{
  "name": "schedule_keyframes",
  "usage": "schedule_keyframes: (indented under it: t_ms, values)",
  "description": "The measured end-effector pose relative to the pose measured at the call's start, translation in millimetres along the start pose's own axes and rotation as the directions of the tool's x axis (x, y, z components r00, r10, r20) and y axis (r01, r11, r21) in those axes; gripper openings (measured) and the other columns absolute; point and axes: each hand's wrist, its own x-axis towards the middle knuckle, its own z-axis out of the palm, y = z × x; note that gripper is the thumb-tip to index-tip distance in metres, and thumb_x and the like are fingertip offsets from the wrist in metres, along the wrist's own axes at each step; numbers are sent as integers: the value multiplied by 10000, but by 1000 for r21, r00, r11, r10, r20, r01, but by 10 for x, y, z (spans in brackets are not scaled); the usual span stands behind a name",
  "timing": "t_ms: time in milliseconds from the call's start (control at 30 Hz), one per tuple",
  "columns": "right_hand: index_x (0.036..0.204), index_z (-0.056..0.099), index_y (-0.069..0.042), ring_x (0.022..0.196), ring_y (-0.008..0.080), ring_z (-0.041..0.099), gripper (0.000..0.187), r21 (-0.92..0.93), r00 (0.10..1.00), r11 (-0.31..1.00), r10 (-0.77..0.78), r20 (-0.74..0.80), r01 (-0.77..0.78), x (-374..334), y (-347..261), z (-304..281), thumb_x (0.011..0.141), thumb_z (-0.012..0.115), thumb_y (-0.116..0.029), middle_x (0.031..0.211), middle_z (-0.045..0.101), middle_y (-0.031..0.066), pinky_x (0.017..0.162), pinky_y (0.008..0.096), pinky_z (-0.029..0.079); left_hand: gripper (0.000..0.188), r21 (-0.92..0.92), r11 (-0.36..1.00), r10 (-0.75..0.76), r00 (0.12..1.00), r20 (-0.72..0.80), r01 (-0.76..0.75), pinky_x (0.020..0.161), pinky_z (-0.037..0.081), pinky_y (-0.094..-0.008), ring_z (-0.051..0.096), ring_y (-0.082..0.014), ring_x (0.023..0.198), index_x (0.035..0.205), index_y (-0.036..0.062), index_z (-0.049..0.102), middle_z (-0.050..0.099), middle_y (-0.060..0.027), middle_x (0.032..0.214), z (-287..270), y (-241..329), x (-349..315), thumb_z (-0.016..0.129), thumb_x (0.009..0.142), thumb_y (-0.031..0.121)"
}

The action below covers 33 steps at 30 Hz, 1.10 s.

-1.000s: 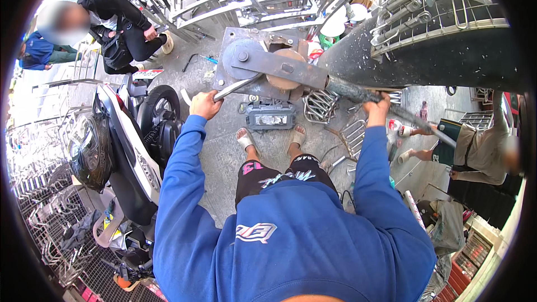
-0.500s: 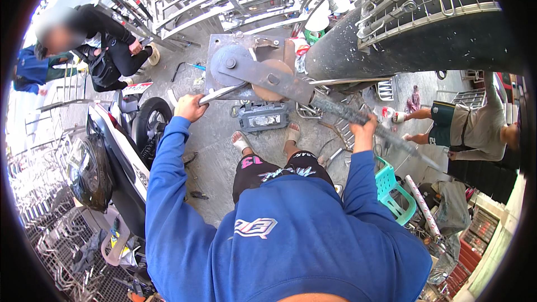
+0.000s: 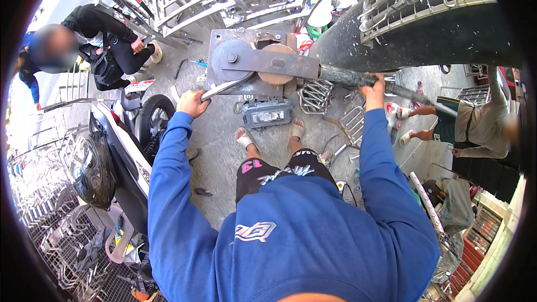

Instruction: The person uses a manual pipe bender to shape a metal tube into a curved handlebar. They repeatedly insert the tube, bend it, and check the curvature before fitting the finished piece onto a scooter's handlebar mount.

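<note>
A tube bender with two round dies stands in front of me on a metal plate. My left hand is closed around the near end of a shiny metal tube, which curves in between the grey die and the brown die. On the right, my right hand grips the long lever handle of the bender. A flat steel arm joins that lever to both dies and lies across them. Where the tube passes under the arm it is hidden.
A grey toolbox lies on the floor below the bender. To the left stands a motorcycle with a helmet. People are at the far left and the right. Metal frames fill the back; a large dark cylinder is at the back right.
My right hand has swung the lever away from me and slightly right, turning the steel arm nearly level. The tube now bends more sharply around the die. My left hand has hardly moved.
</note>
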Motion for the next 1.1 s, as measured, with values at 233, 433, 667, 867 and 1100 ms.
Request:
schedule_keyframes:
  t_ms: [233,433,667,867,1100]
  values:
    - [837,567,-113,660,232,619,93,-7,997,1000,-12,77,12,22,-42,75,799,619,-180,714,595,34,699,432,565,223,9,996,90,996,6,-90,693,527,-515,663,-439,725,831,62,693,669,-216,719,-120,-100,79,721,795,280]
    - [1041,624,-114,983,335,659,302,-36,997,999,-38,-64,35,-729,251,-1114,835,548,-321,1037,689,101,995,569,478,217,254,899,356,933,48,-356,648,523,-520,654,-423,658,741,81,660,634,-195,639,-804,-438,413,735,754,284]
    - [1023,608,-143,1027,346,608,266,48,963,999,4,-269,10,-925,343,-1351,825,563,-314,1068,646,84,1011,644,426,214,148,925,328,931,162,-351,652,518,-527,644,-429,643,737,82,648,630,-203,643,-709,-436,484,707,754,287]
    - [877,571,-107,754,294,619,196,-584,950,754,-291,114,301,-505,94,-1026,854,579,-302,784,604,81,833,535,523,215,247,878,311,881,357,-410,657,531,-518,671,-396,696,738,99,641,654,-153,660,-746,-664,171,721,724,299]
    - [853,578,-98,732,228,647,178,-52,998,998,40,40,-38,43,55,-338,849,614,-272,756,625,30,803,473,556,226,291,901,308,947,89,-321,651,474,-386,642,-261,666,797,125,541,591,-50,699,-484,-96,-1077,737,730,216]
